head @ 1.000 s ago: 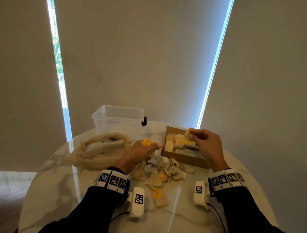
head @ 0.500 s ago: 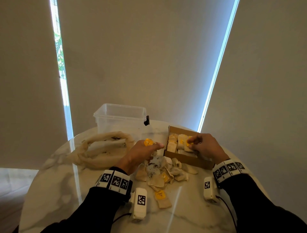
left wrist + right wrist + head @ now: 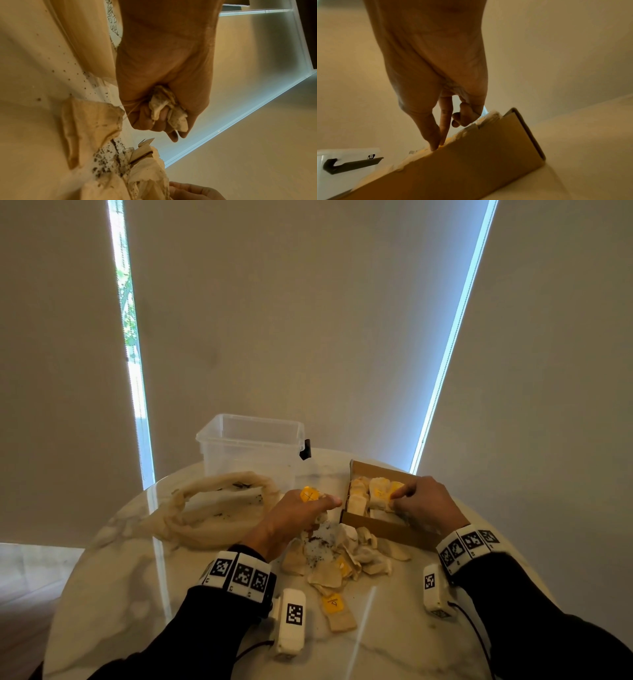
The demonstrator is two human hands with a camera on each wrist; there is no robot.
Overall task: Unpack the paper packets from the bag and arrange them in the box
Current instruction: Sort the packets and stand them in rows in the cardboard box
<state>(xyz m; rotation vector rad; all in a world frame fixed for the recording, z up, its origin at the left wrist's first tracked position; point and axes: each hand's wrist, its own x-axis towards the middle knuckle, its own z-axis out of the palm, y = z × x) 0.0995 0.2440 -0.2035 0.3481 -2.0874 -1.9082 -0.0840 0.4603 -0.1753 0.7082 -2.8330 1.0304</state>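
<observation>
Head view: task about half done by the look, with a row of paper packets point(image 3: 370, 496) standing in the cardboard box point(image 3: 387, 529) under the right hand point(image 3: 424, 505), a loose heap point(image 3: 342, 559) left on the table just below the left hand point(image 3: 298, 515), the cloth bag point(image 3: 212, 508) slack beside it, a clear plastic tub point(image 3: 250, 446) behind. Left wrist view: fingers point(image 3: 147, 120) clenched around a crumpled packet point(image 3: 163, 105). Right wrist view: thumb and forefinger tips point(image 3: 436, 143) pressed together at a packet in the box; real grasp hard to tell.

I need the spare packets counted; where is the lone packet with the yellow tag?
Head view: the lone packet lies on the table, nearest the person, just below the loose pile.
</observation>
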